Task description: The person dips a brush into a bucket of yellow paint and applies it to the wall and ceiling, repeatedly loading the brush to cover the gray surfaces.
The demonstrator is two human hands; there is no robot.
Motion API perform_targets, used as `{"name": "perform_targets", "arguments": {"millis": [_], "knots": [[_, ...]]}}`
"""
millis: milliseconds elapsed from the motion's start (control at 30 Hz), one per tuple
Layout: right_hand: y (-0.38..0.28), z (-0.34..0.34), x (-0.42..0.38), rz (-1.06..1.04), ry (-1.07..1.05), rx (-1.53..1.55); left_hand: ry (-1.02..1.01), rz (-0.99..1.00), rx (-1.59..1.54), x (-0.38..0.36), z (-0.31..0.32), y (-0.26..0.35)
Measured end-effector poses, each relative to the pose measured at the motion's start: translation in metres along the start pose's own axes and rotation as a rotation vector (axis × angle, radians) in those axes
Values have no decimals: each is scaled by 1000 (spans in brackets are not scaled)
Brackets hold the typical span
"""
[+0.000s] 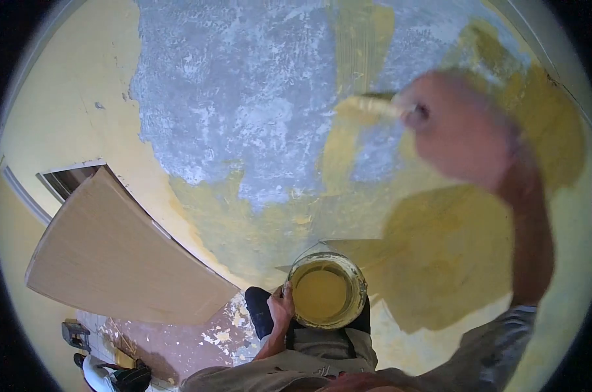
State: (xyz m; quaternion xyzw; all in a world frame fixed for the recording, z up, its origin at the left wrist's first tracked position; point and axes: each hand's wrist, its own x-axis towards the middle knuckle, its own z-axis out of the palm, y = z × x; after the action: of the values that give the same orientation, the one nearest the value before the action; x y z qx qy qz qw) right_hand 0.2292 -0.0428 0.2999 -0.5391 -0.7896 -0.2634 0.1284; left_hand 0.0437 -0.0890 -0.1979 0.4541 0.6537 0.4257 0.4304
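My right hand (458, 127), smeared by motion, is closed around a paintbrush (378, 106). The brush points left, and its tip is at a yellow streak on the wall (244, 111). Grey, patchy plaster shows there between yellow strokes. Low in the middle, my left hand (281, 307) grips the left edge of a bucket (360, 287) in front of my legs. Yellow paint (319, 294) lies inside, and dried paint coats the bucket's rim. A thin wire handle rises above the bucket's far side.
A large brown board (126, 255) leans at the left, below a wall opening (70, 179). Paint flakes litter the floor (178, 346). Another person (113, 375) is at the lower left, near a dark box-like object (76, 335). My arm's shadow falls on the wall.
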Motion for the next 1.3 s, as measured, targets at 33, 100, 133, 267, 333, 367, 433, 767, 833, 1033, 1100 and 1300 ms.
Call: {"name": "perform_targets", "arguments": {"millis": [33,100,133,267,333,367,433,767,833,1033,1100,1300], "knots": [[5,5,4,-4,9,-4,-14,-21,15,-1,-1,2],[4,4,7,17,27,-87,0,-2,-10,-1,2,1],[3,5,6,33,34,-127,-4,2,-10,-1,2,2],[-4,12,-1,101,50,-267,9,10,1,-3,0,7],[-9,16,-6,134,53,-342,9,39,-24,-2,-2,4],[-9,20,-13,151,53,-386,-11,-7,52,-3,-5,10],[-19,21,-18,184,49,-482,-48,-51,121,-1,-4,14],[-66,207,-142,228,360,416,12,42,-34,0,5,2],[-74,255,-171,318,-62,208,72,65,-44,1,7,-3],[-82,210,-151,539,-797,170,-38,-37,94,2,1,-9],[-66,202,-141,546,-803,259,2,2,-25,2,2,4],[-35,117,-90,501,-169,250,49,18,-43,-1,6,-3]]}}
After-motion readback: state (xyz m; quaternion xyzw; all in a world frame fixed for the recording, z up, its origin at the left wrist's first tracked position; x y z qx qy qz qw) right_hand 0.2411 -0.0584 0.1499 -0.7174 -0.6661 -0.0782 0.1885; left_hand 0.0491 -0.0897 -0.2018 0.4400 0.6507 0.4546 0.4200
